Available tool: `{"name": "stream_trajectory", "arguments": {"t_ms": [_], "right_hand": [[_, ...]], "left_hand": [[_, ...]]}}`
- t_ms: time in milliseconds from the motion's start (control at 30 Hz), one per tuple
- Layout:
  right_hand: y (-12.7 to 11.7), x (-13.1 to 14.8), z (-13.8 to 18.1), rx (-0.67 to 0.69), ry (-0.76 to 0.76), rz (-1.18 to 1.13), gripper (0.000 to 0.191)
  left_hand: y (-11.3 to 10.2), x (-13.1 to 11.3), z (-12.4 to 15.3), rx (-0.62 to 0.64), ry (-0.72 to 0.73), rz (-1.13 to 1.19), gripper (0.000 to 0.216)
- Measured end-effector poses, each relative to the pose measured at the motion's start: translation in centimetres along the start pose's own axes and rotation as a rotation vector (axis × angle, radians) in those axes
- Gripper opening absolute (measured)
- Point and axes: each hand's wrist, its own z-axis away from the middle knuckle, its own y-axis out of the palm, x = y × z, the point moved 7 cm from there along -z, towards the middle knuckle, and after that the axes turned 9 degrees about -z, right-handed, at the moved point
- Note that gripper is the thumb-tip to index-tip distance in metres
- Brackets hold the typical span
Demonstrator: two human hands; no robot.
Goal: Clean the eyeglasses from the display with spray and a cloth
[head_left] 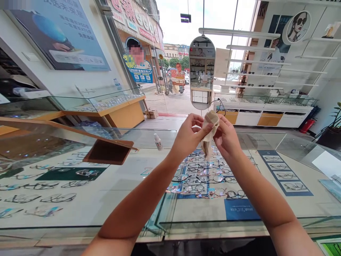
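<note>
Both my hands are raised together above the glass display counter (133, 199). Between them is a crumpled beige cloth (210, 122), part of it hanging down below the fingers. My left hand (189, 133) pinches the cloth with the thumb pressed on its front. On the other side, my right hand (226, 134) grips the cloth's right edge with bent fingers. Whether anything is wrapped inside the cloth cannot be seen. A small white spray bottle (158, 142) stands upright on the glass, left of my left hand.
Under the glass lie rows of eyeglasses (199, 177) and a blue tray of frames (285, 174). A brown-backed tabletop mirror or stand (106, 151) is at the left. Ahead hangs an oval mirror (202, 73). A red fire extinguisher (307, 125) stands far right.
</note>
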Motion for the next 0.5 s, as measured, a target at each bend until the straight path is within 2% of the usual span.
{"name": "stream_trajectory", "arguments": {"t_ms": [133,300,400,500], "right_hand": [[-0.1,0.1,-0.3,-0.003,-0.011,-0.024,0.031],[-0.2,0.9,-0.6,0.016,-0.055,0.058,0.024],[0.0,1.0,-0.5,0.067,0.0,0.107,0.026],[0.7,0.8,-0.1,0.18,0.074,0.181,0.028]], "left_hand": [[0.5,0.7,-0.2,0.052,-0.037,0.078,0.071],[-0.7,0.1,-0.6,-0.054,0.049,0.067,0.055],[-1.7,0.1,-0.9,-0.129,0.072,0.068,0.049],[-2.1,0.2,-1.0,-0.159,0.062,0.072,0.05]]}}
